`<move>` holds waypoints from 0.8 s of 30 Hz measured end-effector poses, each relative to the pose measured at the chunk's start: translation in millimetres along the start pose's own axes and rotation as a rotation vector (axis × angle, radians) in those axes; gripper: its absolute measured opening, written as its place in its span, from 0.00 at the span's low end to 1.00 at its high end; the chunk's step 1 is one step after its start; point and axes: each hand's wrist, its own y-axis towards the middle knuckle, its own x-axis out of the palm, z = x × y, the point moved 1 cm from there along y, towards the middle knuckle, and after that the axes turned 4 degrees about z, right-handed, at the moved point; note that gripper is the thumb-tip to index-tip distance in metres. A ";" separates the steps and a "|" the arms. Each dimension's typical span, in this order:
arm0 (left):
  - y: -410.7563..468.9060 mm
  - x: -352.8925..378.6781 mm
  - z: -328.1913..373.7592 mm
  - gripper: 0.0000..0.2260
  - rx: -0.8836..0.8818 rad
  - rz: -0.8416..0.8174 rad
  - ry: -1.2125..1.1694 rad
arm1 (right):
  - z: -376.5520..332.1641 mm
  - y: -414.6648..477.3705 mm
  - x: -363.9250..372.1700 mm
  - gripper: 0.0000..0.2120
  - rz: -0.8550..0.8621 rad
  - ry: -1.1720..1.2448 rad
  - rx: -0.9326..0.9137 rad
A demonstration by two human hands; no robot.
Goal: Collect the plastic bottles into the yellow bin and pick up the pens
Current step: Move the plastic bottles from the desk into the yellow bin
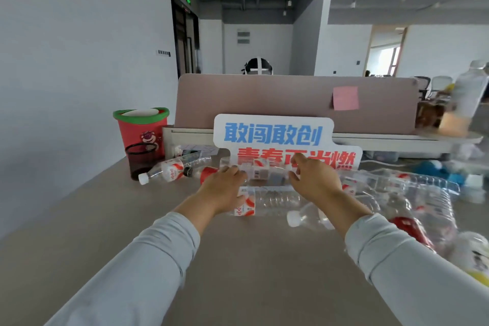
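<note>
most is left: many bottles (270,202) lie on the worktop (238,272). left hand (225,185) and right hand (315,180) touch the far bottle (262,173); whether they grip it, i cannot tell.

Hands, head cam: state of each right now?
Left hand: fingers curled at one end of a labelled bottle; grip cannot be told.
Right hand: fingers curled at the bottle's other end; grip cannot be told.
</note>
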 end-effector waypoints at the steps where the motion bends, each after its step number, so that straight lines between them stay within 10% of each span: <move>1: 4.7 2.8 8.5 0.25 0.031 -0.020 -0.012 | 9.7 -5.0 -3.4 0.20 -0.002 -0.007 0.016; 11: 27.3 37.2 50.5 0.42 0.018 -0.237 -0.012 | 79.6 -41.4 -24.8 0.18 -0.008 0.026 0.134; 20: 20.8 31.8 47.1 0.39 -0.064 -0.026 0.070 | 95.7 -56.3 -22.2 0.16 -0.072 0.031 0.101; 24: 18.5 17.4 41.6 0.41 -0.076 0.095 0.064 | 95.1 -58.0 -6.9 0.32 -0.325 0.017 0.013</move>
